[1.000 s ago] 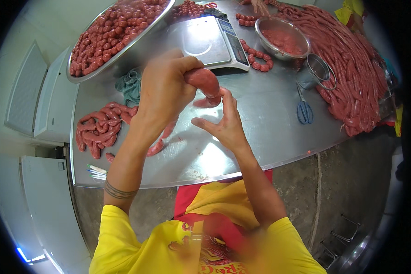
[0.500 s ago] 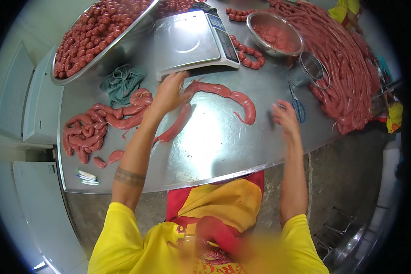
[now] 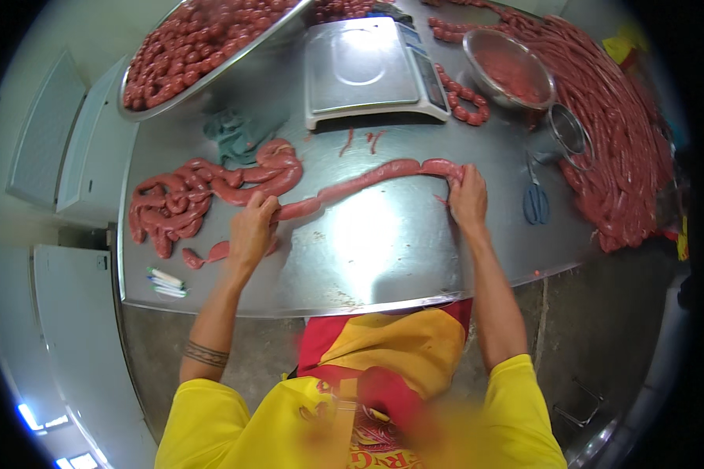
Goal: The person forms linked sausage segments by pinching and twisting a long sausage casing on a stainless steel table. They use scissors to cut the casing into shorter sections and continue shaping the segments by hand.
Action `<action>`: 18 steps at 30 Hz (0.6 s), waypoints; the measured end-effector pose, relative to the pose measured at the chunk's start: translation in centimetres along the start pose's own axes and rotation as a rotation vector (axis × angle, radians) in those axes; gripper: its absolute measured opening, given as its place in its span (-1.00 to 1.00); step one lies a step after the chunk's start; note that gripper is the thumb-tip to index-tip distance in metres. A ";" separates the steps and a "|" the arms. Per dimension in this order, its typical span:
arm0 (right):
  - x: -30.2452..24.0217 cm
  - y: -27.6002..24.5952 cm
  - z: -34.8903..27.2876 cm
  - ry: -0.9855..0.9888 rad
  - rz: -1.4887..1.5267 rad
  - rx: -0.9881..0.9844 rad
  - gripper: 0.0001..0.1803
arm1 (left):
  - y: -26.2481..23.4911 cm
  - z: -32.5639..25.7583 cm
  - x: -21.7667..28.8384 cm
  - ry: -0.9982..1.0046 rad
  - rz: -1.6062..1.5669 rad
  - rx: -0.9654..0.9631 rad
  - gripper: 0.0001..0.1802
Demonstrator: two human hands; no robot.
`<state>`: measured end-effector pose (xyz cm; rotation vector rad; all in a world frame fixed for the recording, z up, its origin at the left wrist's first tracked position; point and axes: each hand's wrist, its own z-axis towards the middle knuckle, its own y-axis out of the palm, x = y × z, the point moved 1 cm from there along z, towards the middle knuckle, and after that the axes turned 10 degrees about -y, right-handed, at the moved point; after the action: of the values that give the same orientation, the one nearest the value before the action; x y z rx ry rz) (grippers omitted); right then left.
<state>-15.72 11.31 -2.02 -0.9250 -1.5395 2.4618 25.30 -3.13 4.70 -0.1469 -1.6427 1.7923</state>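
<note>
Obs.: a long red sausage rope (image 3: 368,178) lies stretched across the steel table (image 3: 383,258), running from the person's left to right just in front of the digital scale (image 3: 365,70). Left hand (image 3: 252,230) rests palm down on the table with its fingers curled over the rope's left stretch, where the rope joins the heap of coiled sausage (image 3: 203,191) on the left side of the table. Right hand (image 3: 468,199) lies palm down on the table, fingertips pressed on the rope's right end; whether the fingers pinch it or only hold it down cannot be told. The two hands are well apart, the rope sagging in a shallow curve between them. A short twisted piece of sausage (image 3: 207,255) lies on the table just left of the left wrist. A teal cloth (image 3: 238,133) sits crumpled between the heap and the large round tray of sausage links (image 3: 203,39) at the far left. Blue-handled scissors (image 3: 534,199) lie right of the right hand, near but not touching. Beyond them: a small steel cup (image 3: 567,129), a steel bowl of red mince (image 3: 508,70), and a big pile of sausage rope (image 3: 618,141) along the right edge. White markers (image 3: 164,281) lie near the table's near-left edge
</note>
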 end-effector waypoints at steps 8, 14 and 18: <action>-5.2 -2.4 4.5 -0.137 0.394 -0.588 -0.70 | -9.6 -3.3 -4.2 -0.035 0.349 0.221 -0.76; 0.3 -1.2 3.3 -0.145 0.080 -0.382 -0.55 | -3.5 -8.9 -4.5 -0.081 0.131 -0.190 -0.53; 2.0 -1.5 0.7 -0.052 -0.068 -0.248 -0.47 | 3.1 -7.1 -1.5 -0.111 -0.109 0.128 -0.25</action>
<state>-18.08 12.26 -1.38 -0.8311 -1.8933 2.3030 28.82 2.13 0.02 0.1000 -1.5745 1.8433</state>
